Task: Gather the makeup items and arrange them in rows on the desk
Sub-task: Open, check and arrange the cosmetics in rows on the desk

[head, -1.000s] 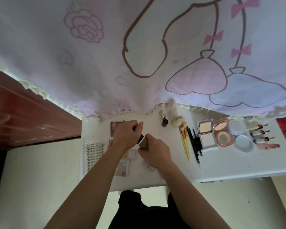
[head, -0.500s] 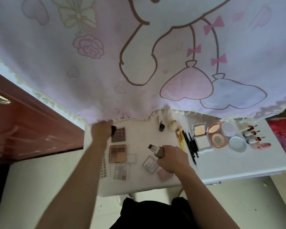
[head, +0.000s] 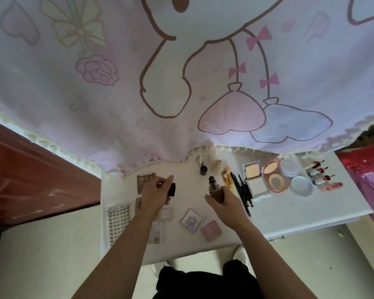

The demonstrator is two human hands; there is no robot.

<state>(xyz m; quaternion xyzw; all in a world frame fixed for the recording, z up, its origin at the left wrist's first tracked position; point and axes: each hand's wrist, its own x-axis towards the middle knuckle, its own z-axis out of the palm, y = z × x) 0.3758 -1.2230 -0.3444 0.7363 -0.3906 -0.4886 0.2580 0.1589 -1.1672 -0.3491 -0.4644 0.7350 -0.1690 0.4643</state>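
Whereas half a second ago the left hand was at the far left corner of the desk, it is now nearer the middle, over the near edge of the eyeshadow palette, with thumb and fingers pinching a small black cap. The right hand has shifted toward the far side and grips the foundation bottle. The bottle was tilted to the left then and is now held nearly upright, with its dark pump head uncovered; whether its base touches the desk cannot be told. The hands are apart with bare desk between them, whereas one second ago they met on the bottle. The bottle is a square-shouldered, glossy, brownish block, and the cap is matte black and roughly cylindrical. The desk top is smooth, white and rectangular. Near its front edge lie a clear square compact and a pink square compact, both turned corner-on. To the right of the bottle, yellow-handled brushes and slim black pencils lie side by side. Beyond them are an open square powder compact, an open round rose-gold compact, two translucent round lids and a row of lip tubes. A lash tray with a grid pattern lies at the left edge. A thin curtain, printed with pink bows and a rose and edged in cream lace, hangs behind the desk.
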